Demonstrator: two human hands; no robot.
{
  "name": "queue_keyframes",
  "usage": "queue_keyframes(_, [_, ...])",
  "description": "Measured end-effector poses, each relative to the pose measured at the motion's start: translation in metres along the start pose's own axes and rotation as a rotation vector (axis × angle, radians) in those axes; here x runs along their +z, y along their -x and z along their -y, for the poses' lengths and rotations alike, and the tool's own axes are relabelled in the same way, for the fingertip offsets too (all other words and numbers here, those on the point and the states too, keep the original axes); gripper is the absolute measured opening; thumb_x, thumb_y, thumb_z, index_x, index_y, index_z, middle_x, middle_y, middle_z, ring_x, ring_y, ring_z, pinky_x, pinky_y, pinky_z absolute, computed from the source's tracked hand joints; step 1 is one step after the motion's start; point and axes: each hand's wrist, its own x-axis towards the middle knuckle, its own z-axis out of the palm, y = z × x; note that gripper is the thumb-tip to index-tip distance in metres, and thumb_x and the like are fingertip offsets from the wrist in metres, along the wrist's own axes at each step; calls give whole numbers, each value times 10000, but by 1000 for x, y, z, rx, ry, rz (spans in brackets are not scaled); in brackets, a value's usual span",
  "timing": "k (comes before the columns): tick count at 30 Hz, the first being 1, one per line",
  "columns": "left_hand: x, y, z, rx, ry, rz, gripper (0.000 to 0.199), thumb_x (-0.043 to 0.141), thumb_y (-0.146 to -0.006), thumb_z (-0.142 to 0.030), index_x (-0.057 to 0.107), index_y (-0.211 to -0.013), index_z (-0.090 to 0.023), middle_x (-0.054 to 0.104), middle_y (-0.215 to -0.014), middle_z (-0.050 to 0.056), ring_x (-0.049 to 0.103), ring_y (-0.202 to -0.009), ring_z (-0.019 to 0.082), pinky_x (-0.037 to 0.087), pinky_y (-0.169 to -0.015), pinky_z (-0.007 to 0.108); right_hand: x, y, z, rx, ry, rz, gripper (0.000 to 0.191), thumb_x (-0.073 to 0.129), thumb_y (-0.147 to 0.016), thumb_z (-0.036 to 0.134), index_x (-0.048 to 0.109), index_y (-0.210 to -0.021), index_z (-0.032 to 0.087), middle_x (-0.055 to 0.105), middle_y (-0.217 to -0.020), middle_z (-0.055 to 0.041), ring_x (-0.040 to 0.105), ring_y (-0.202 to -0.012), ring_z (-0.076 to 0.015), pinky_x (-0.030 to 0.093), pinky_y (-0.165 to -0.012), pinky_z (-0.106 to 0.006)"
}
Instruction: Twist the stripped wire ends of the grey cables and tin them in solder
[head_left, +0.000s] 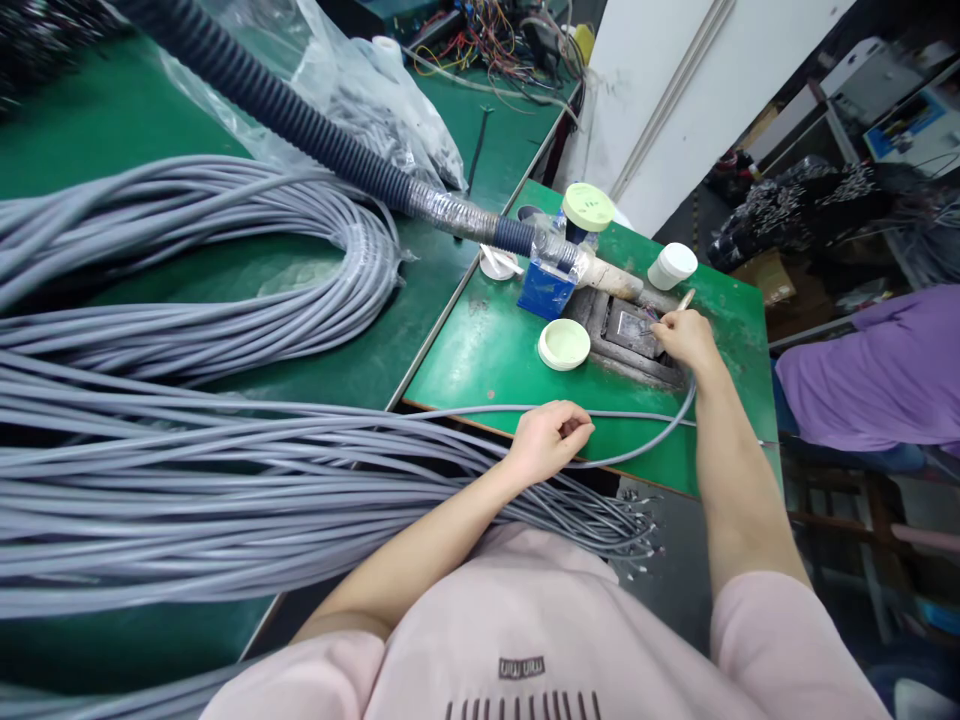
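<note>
While the gray cable (660, 439) is gripped near its end by the closed fingers of the right hand (686, 340), its wire ends are held at the dark rectangular unit (631, 330) on the green tabletop (480, 345). From that hand, the cable is curved down toward the left hand (551, 440). The fingers of the left hand are curled at the front edge; whether a cable is gripped by them cannot be told.

The pale nozzle (611, 279) of the ribbed hose (300, 125) is positioned beside the unit, next to the blue box (545, 290). An open shallow cup (564, 345), a white container (673, 266) and a green-lidded container (588, 207) are placed around the unit. On the adjoining surface, a cable coil (352, 260) is laid beyond the loose cable bundle (262, 480), with a plastic bag (390, 110) behind. A person in purple (877, 370) is seen at the right.
</note>
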Motion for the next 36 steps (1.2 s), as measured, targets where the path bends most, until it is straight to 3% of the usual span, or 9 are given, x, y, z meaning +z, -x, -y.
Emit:
queue_keyframes(4, [1, 0, 2, -10, 21, -2, 159, 603, -860, -307, 677, -819, -173, 649, -731, 13, 538, -621, 103, 412, -583, 212, -24, 50, 12, -137, -291, -107, 348, 536, -817, 354, 503, -519, 177, 452, -507, 9, 427, -537, -119, 265, -534, -263])
queue_keyframes(7, [2, 0, 1, -27, 108, -27, 179, 638, -838, -332, 696, -814, -165, 646, -737, 19, 525, -613, 99, 407, -574, 214, -36, 101, 34, -184, -574, -150, 367, 552, -838, 383, 471, -540, 184, 386, -487, 41, 364, -486, -94, 264, -501, -248])
queue_keyframes(10, [4, -3, -2, -84, 378, -100, 212, 709, -784, -352, 711, -854, -152, 651, -743, 19, 538, -633, 95, 428, -612, 217, -35, 142, 61, -178, -759, -170, 335, 583, -843, 390, 523, -588, 181, 414, -496, 48, 379, -470, -87, 282, -476, -236])
queue_keyframes(13, [9, -5, -9, -136, 769, -93, 328, 795, -701, -334, 705, -964, -159, 691, -827, 28, 608, -754, 113, 470, -728, 229, -27, 166, 85, -203, -860, -193, 323, 588, -855, 374, 535, -604, 178, 429, -507, 50, 383, -472, -81, 295, -470, -226])
queue_keyframes(17, [19, -5, -20, -188, 1119, -111, 375, 850, -634, -330, 695, -937, -173, 683, -819, 7, 608, -730, 97, 473, -697, 212, -20, 180, 103, -259, -947, -176, 322, 583, -869, 345, 521, -604, 174, 446, -524, 51, 378, -478, -70, 309, -477, -214])
queue_keyframes(23, [25, -1, -35, -225, 1272, -225, 247, 841, -644, -290, 652, -708, -143, 638, -803, -18, 575, -706, 71, 468, -709, 208, -20, 189, 107, -242, -1026, -153, 333, 593, -865, 357, 515, -597, 175, 452, -530, 50, 407, -484, -70, 327, -480, -210])
queue_keyframes(26, [19, 0, -43, -201, 1316, -170, 193, 801, -695, -266, 660, -735, -140, 614, -789, -13, 573, -722, 80, 465, -724, 211, -17, 194, 103, -237, -1073, -103, 276, 608, -858, 354, 588, -650, 175, 516, -568, 41, 451, -503, -75, 356, -491, -207])
queue_keyframes(31, [4, -3, -49, -227, 1370, -128, 181, 773, -700, -255, 671, -802, -146, 643, -898, 16, 601, -845, 126, 471, -784, 247, -2, 209, 89, -306, -1091, 13, 162, 619, -861, 340, 695, -922, 210, 615, -696, 27, 501, -561, -86, 405, -532, -206])
queue_keyframes(36, [12, -7, -49, -419, 1535, -26, 164, 747, -677, -257, 640, -692, -134, 650, -857, 21, 609, -904, 150, 467, -845, 276, 11, 218, 84, -345, -1110, -39, 148, 593, -879, 320, 701, -895, 220, 611, -678, 24, 518, -570, -95, 423, -547, -210])
